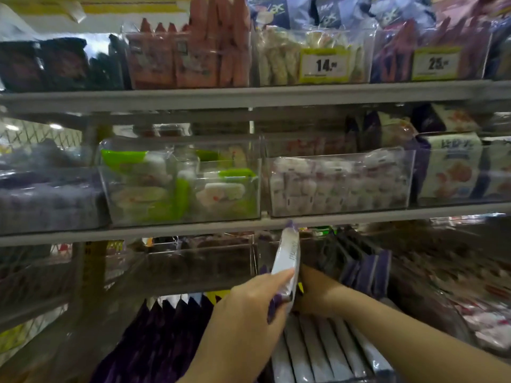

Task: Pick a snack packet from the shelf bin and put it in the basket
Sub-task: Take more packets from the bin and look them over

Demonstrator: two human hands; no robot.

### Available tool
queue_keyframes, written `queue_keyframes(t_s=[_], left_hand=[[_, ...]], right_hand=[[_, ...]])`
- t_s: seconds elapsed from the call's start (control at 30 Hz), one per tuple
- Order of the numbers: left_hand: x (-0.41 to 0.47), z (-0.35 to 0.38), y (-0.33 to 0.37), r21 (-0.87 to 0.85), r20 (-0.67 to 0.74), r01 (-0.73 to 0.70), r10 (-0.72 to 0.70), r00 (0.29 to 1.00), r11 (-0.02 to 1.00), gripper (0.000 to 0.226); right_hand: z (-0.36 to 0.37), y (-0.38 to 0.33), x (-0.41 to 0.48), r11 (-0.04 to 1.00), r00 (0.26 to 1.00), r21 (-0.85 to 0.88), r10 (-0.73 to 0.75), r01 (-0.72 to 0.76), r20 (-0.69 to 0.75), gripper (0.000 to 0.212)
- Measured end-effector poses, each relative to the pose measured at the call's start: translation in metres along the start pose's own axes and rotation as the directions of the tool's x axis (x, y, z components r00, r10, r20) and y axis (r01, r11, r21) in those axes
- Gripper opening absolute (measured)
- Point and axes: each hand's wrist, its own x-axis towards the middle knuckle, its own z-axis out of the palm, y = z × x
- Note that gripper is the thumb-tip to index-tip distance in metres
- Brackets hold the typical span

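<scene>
Store shelves (pixel 249 95) full of snacks fill the whole view, with see-through boxes side by side on each level. One snack packet (pixel 289 252), white with purple ends, stands up on its end in the air. It is low in the middle, in front of the bottom shelves. The left hand (pixel 249 308) holds it by the lower part. Its grip is pinching the packet, with the thumb lying along the near side. The right hand (pixel 318 291) is just behind the packet, close to the shelf. The packet hides its fingers, so I cannot tell if its grip is spread or pressed together. Right under both hands lies a row of white packets (pixel 318 352) like the held one. Dark purple packets (pixel 166 341) stand to the left of that row. More purple packs (pixel 365 272) stand behind the right hand. Higher up, a clear bin (pixel 179 189) holds green and white snacks. The next bin (pixel 340 186) beside it holds pale pink and white ones. On the top shelf are two yellow price tags (pixel 325 64).
</scene>
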Motion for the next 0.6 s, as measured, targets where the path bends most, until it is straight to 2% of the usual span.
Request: queue_keyframes(t_s=[0.13, 0.2, 0.27, 0.37, 0.5, 0.6], left_hand=[[0.007, 0.003, -0.005, 0.107, 0.089, -0.088, 0.079, 0.993, 0.990, 0.055], [0.007, 0.007, -0.007, 0.135, 0.126, -0.184, 0.168, 0.978, 0.974, 0.053], [0.005, 0.013, -0.007, 0.180, 0.137, -0.237, 0.214, 0.967, 0.955, 0.047], [0.008, 0.019, -0.005, 0.176, 0.206, -0.145, 0.108, 0.973, 0.974, 0.045], [0.029, 0.025, 0.003, 0.274, 0.112, -0.007, -0.025, 0.993, 0.962, 0.036], [0.043, 0.036, 0.008, 0.265, 0.153, 0.079, -0.122, 0.981, 0.961, 0.022]], right_hand=[[-0.003, 0.017, 0.008, 0.997, 1.000, 0.071, -0.015, 0.016, -0.017, 0.033], [-0.007, 0.027, 0.007, 0.993, 0.996, 0.114, -0.003, 0.013, -0.088, 0.033], [-0.007, 0.033, 0.004, 0.988, 0.992, 0.156, 0.021, -0.001, -0.128, 0.043], [-0.004, 0.038, 0.001, 0.988, 0.987, 0.155, 0.019, 0.006, -0.158, 0.051], [-0.001, 0.041, -0.001, 0.993, 0.976, 0.105, -0.024, 0.048, -0.217, 0.048], [0.001, 0.043, -0.005, 0.995, 0.971, 0.074, -0.046, 0.065, -0.233, 0.043]])
